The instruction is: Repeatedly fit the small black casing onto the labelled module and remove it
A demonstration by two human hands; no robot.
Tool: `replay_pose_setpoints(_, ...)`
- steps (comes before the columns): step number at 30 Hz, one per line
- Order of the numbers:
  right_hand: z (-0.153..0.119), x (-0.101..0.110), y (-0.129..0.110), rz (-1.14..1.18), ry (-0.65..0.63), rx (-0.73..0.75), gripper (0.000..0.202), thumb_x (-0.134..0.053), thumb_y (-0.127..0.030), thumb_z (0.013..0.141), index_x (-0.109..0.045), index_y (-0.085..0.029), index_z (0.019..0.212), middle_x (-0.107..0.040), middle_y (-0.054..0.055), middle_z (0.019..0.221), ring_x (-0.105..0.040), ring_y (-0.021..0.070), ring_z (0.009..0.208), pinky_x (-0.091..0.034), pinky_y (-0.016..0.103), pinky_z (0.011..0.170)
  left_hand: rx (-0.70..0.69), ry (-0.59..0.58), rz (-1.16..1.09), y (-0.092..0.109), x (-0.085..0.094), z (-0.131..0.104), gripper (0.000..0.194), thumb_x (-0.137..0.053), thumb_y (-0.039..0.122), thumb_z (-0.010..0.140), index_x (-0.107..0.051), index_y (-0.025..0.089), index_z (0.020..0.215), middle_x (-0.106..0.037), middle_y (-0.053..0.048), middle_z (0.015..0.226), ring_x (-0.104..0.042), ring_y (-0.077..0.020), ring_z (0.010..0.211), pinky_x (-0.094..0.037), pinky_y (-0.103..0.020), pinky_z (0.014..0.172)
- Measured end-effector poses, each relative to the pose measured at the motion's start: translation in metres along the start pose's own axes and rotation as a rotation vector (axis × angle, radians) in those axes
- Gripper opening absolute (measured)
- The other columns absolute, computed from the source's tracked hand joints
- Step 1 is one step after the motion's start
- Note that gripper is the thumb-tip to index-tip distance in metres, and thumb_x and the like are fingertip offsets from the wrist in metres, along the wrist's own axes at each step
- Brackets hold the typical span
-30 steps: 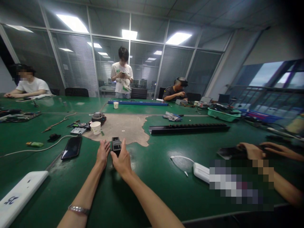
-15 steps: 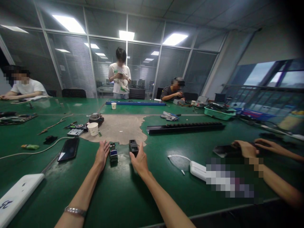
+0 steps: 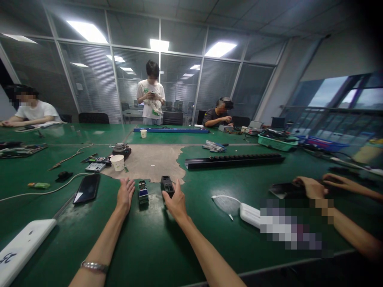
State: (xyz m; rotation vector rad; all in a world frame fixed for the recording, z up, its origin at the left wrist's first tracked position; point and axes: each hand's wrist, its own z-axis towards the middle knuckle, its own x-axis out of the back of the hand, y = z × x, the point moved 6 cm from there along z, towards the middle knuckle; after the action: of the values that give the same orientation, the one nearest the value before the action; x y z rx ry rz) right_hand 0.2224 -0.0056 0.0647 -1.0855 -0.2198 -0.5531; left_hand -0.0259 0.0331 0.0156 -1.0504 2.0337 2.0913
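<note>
My right hand (image 3: 176,201) grips a small black plastic housing (image 3: 166,185) with openings in its upper face, thumb on the near side and fingers along the right. To its left a small electronic module (image 3: 143,193), with a green circuit board and a blue part, stands on the green table (image 3: 209,235). Just left of that module, my left hand (image 3: 125,195) rests open on its edge, fingers stretched forward, apart from the module and holding nothing.
Left of my hands lie a black phone (image 3: 87,188), a white cable and a white box (image 3: 26,247). A paper cup (image 3: 117,162) stands ahead on a brown patch. Rightward are a white power bank (image 3: 249,215), a long black rail (image 3: 233,160) and a co-worker's hands (image 3: 311,187).
My left hand has shifted slightly left, away from the module. My right hand still holds the black housing, which has moved a little to the left.
</note>
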Motion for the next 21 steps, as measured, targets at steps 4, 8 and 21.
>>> replay_pose_setpoints(4, 0.003, -0.013, -0.039, 0.112, -0.016, 0.079, 0.079, -0.061, -0.028, 0.079, -0.017, -0.010, 0.143, -0.053, 0.014, 0.127, -0.050, 0.0239, 0.117, -0.040, 0.035, 0.098, -0.013, -0.011, 0.005, -0.001, 0.000, 0.002, 0.065, -0.032, 0.060, 0.086, -0.041, 0.016, 0.133, -0.047, -0.017, 0.132, -0.047, -0.0204, 0.120, -0.035, -0.035, 0.100)
replay_pose_setpoints(8, 0.003, -0.038, -0.068, 0.137, -0.080, 0.116, 0.084, -0.061, -0.028, 0.078, -0.011, -0.010, 0.144, -0.057, 0.013, 0.122, -0.055, 0.0230, 0.111, -0.044, 0.032, 0.092, -0.009, -0.006, 0.010, -0.002, 0.003, 0.003, 0.067, -0.031, 0.063, 0.085, -0.042, 0.017, 0.132, -0.048, -0.017, 0.132, -0.048, -0.0204, 0.119, -0.035, -0.034, 0.100)
replay_pose_setpoints(21, -0.011, -0.085, -0.065, -0.190, -0.206, 0.054, 0.094, -0.063, -0.031, 0.075, -0.005, -0.002, 0.143, -0.060, 0.021, 0.111, -0.059, 0.0296, 0.101, -0.046, 0.036, 0.084, -0.010, 0.003, 0.005, -0.004, 0.005, 0.006, 0.070, -0.031, 0.065, 0.083, -0.041, 0.016, 0.133, -0.049, -0.016, 0.131, -0.049, -0.0200, 0.118, -0.035, -0.033, 0.100)
